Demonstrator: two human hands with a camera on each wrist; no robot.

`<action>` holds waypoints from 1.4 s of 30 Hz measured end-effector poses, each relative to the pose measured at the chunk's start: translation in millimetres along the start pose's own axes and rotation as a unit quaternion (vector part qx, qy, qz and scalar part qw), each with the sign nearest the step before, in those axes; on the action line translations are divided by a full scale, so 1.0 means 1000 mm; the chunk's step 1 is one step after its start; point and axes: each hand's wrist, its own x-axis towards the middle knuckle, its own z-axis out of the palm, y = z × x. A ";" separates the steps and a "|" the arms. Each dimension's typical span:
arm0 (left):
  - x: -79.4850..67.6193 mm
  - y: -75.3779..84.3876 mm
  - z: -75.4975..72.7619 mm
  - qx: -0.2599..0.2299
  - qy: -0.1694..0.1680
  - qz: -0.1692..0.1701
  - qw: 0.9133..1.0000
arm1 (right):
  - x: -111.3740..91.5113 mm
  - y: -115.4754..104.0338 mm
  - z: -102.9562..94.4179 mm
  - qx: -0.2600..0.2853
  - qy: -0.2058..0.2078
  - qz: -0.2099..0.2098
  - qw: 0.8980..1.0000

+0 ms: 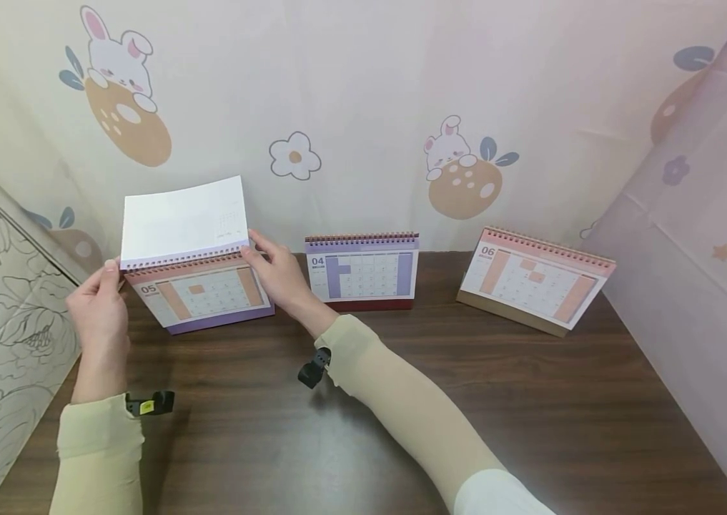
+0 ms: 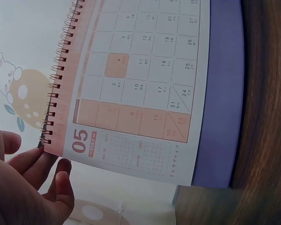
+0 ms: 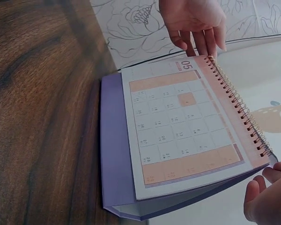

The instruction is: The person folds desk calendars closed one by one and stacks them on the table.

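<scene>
A desk calendar [image 1: 199, 293] marked 05, with a pink header and purple stand, is upright on the table at the left. In the head view a white page [image 1: 183, 222] rises behind its spiral binding. My left hand [image 1: 101, 304] holds the upper left corner, fingertips at the end of the binding. At the upper right corner, my right hand [image 1: 281, 279] has its thumb in front and index finger beside the white page. In the right wrist view the right fingers [image 3: 271, 176] meet the binding's end; part of that hand is cut off by the frame.
Along the back of the brown wooden table [image 1: 402, 400] stand a purple calendar [image 1: 363, 275] marked 04 in the middle and a pink calendar [image 1: 533, 279] marked 06 at the right. Behind them hangs a rabbit-printed cloth [image 1: 363, 93]. A flower-line sheet [image 1: 9, 322] borders the left side.
</scene>
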 end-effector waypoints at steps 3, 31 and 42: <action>-0.001 0.001 0.000 0.001 0.004 0.001 1.000 | -0.001 -0.003 -0.002 0.001 -0.001 -0.001 1.000; -0.019 0.014 -0.001 -0.014 -0.028 0.057 0.998 | -0.014 -0.028 -0.011 0.047 -0.018 -0.065 0.997; -0.021 0.015 -0.008 -0.009 -0.011 0.016 1.000 | -0.022 -0.020 -0.010 0.026 -0.002 -0.097 0.995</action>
